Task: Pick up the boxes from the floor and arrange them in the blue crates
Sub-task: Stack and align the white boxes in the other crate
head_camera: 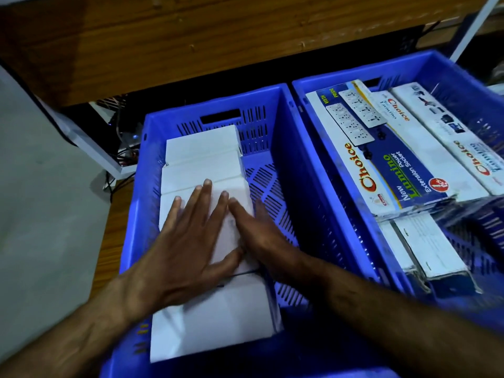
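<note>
crates [278, 126]: blue, slotted | boxes [201, 148]: plain white | printed boxes [395, 159]: white-blue, red lettering

Pretty dim room. A big wooden tabletop [191, 36] runs across the far side, dark underneath with tangled cables [125, 156] at the left. A white panel [81, 132] leans there too. Pale grey floor [41, 214] on the left, and a white pole [474, 28] far right.

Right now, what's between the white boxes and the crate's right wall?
Head view: only bare slotted crate floor lies between the white boxes and the left blue crate's right wall.
</note>
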